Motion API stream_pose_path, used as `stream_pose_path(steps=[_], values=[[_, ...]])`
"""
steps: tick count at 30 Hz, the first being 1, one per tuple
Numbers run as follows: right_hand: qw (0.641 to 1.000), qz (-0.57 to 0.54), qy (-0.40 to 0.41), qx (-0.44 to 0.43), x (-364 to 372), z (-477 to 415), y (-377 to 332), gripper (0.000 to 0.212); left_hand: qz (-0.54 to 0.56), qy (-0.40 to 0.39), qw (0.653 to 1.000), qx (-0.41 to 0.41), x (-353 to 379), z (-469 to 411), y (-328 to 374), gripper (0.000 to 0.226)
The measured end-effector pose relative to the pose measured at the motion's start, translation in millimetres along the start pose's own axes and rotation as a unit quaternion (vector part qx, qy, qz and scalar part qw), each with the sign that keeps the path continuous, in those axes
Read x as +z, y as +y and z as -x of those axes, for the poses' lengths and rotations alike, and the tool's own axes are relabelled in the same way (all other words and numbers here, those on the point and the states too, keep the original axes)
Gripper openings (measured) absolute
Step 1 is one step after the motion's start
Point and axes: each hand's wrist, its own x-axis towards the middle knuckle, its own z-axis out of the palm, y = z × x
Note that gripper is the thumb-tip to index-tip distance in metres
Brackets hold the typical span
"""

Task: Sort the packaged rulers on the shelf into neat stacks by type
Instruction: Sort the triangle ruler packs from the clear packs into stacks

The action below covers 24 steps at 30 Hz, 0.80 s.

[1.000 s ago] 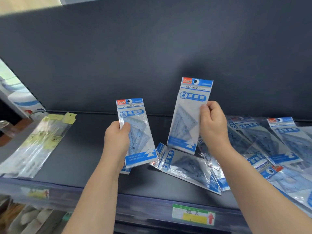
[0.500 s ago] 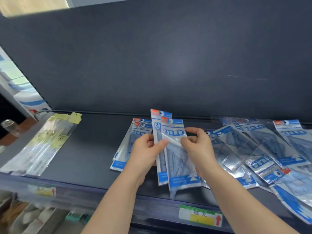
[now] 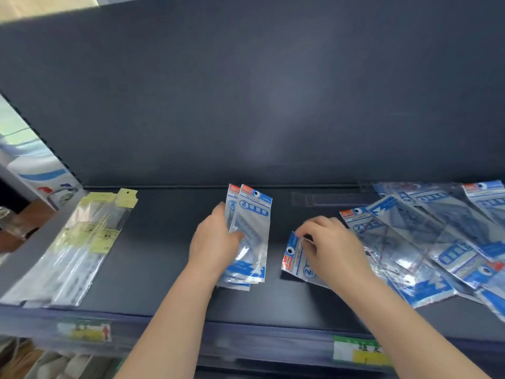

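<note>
Left hand [image 3: 216, 242] grips stack of blue packets [image 3: 254, 231] resting on shelf [image 3: 164, 269]. Right hand [image 3: 332, 248] pinches single packet [image 3: 293, 262], turned sideways. Just right of it: loose pile [image 3: 442, 236]. Well left of left hand: yellow packets [image 3: 82, 242].

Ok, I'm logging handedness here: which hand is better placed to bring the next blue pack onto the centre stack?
Right. The right hand grips a sideways blue pack beside the loose pile, while the left hand holds the centre stack.
</note>
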Motion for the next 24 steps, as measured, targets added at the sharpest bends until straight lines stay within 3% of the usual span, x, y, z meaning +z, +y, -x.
stream_pose_path(steps=[4, 7, 10, 14, 17, 20, 21, 24], values=[[0.996, 0.088, 0.015, 0.024, 0.0, 19.8, 13.3, 0.017, -0.112, 0.000, 0.994, 0.007, 0.9, -5.7, -4.0, 0.071], [0.992, 0.113, 0.008, 0.059, -9.6, 33.3, 23.9, 0.010, -0.148, 0.025, 0.986, 0.072, 3.6, -4.9, 9.9, 0.058], [0.993, 0.097, -0.024, 0.070, -17.8, 41.8, 30.4, 0.020, -0.105, -0.059, 0.987, 0.104, 22.6, 7.0, 34.7, 0.040], [0.990, 0.079, -0.091, 0.074, -23.0, 49.6, 33.6, 0.038, -0.149, -0.134, 0.971, 0.128, 50.4, 21.6, 57.8, 0.034], [0.995, 0.023, -0.079, 0.063, -30.1, 48.8, 35.4, 0.047, -0.093, -0.100, 0.977, 0.163, 52.0, 21.1, 65.7, 0.008], [0.992, -0.071, -0.066, 0.076, -41.9, 38.5, 33.8, 0.063, 0.020, -0.040, 0.980, 0.193, 37.8, 17.5, 73.3, 0.019], [0.991, -0.102, -0.050, 0.071, -44.3, 32.6, 31.8, 0.059, 0.062, -0.021, 0.978, 0.197, 30.9, 15.7, 75.6, 0.022], [0.964, -0.251, 0.017, 0.089, -48.8, 14.8, 24.1, 0.019, 0.208, 0.056, 0.959, 0.183, 13.2, 15.2, 83.8, 0.018]])
